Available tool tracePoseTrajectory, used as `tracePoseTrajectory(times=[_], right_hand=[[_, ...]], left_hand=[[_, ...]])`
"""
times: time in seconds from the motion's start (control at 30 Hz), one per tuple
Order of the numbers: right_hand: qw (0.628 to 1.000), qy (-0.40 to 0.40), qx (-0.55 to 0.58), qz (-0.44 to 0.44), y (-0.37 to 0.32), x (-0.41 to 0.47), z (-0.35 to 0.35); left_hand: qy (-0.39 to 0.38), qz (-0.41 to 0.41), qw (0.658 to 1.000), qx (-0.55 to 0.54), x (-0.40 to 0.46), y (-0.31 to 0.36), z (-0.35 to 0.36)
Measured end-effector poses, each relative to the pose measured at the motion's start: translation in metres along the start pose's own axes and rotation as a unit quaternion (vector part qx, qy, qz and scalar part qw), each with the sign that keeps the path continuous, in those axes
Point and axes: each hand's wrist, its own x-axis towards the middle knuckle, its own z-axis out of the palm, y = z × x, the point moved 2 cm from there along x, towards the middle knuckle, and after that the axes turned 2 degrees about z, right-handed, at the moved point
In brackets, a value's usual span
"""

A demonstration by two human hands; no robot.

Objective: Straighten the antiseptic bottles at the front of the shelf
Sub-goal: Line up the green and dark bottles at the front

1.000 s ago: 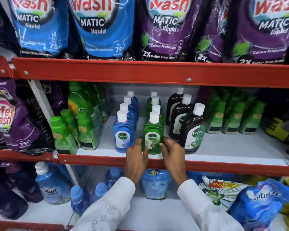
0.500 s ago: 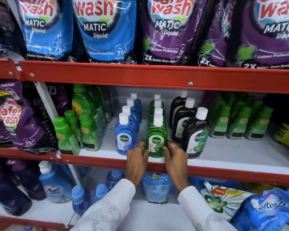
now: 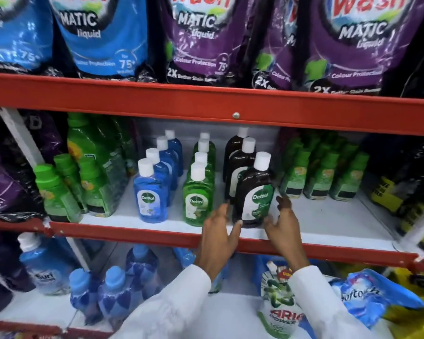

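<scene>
Three rows of white-capped antiseptic bottles stand on the white middle shelf. The front blue bottle and front green bottle face forward near the red shelf lip. The front dark brown bottle is turned slightly and sits a little right of its row. My left hand is at its lower left, fingertips touching the base. My right hand hovers at its right side, fingers spread and blurred. Neither hand is closed around the bottle.
Green cleaner bottles crowd the shelf's left, and smaller green bottles stand to the right. Detergent pouches hang over the red upper rail. Blue bottles and packets fill the shelf below.
Both hands have left the front green bottle and shifted right to flank the front dark brown bottle. The view has moved closer and to the right.
</scene>
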Motion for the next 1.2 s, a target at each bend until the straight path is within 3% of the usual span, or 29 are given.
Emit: tracePoseTrajectory(times=[0.1,0.57,1.2], right_hand=[[0.997,-0.066,-0.022,-0.045,0.004,0.014,0.0],[0.994,-0.059,0.065,-0.065,0.002,0.006,0.0],[0.993,-0.065,0.099,-0.024,-0.002,-0.002,-0.004]], left_hand=[[-0.022,-0.027,0.999,0.024,0.009,-0.004,0.012],[0.06,-0.049,0.997,0.017,0.015,-0.003,0.009],[0.03,-0.06,0.998,0.01,0.014,-0.002,0.005]])
